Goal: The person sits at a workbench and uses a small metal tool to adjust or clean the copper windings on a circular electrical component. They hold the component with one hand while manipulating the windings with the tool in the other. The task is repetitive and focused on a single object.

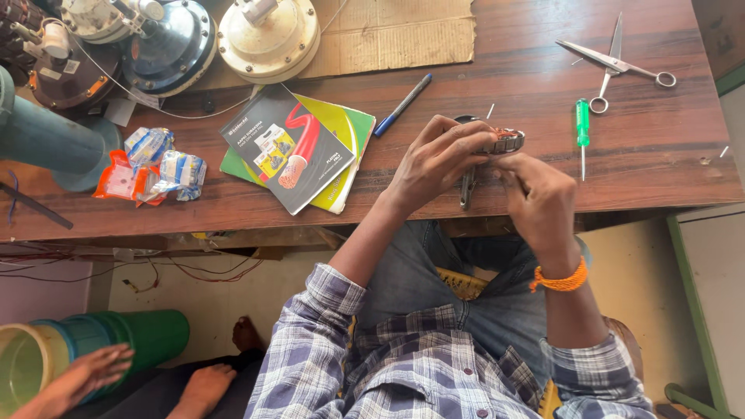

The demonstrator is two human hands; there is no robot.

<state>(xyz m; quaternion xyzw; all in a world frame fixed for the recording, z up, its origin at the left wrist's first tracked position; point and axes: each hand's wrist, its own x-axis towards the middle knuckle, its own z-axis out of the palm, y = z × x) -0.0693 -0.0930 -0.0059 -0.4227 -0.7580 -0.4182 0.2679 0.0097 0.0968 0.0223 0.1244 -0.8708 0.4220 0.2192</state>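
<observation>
From my head camera, my left hand (434, 159) and right hand (535, 198) are clamped together on a metal wristwatch (504, 142), its silver link band curling above my fingers, over the wooden surface (660, 155). A green screwdriver (582, 133) lies just beyond my right hand.

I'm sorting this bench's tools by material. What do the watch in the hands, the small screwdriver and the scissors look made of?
The watch, held by the left hand and right hand, looks like polished metal: silvery, glinting band links. The screwdriver has a translucent green handle, probably plastic, and a thin shiny metal shaft. The scissors look all bare steel, grey and reflective, handles included.
</observation>
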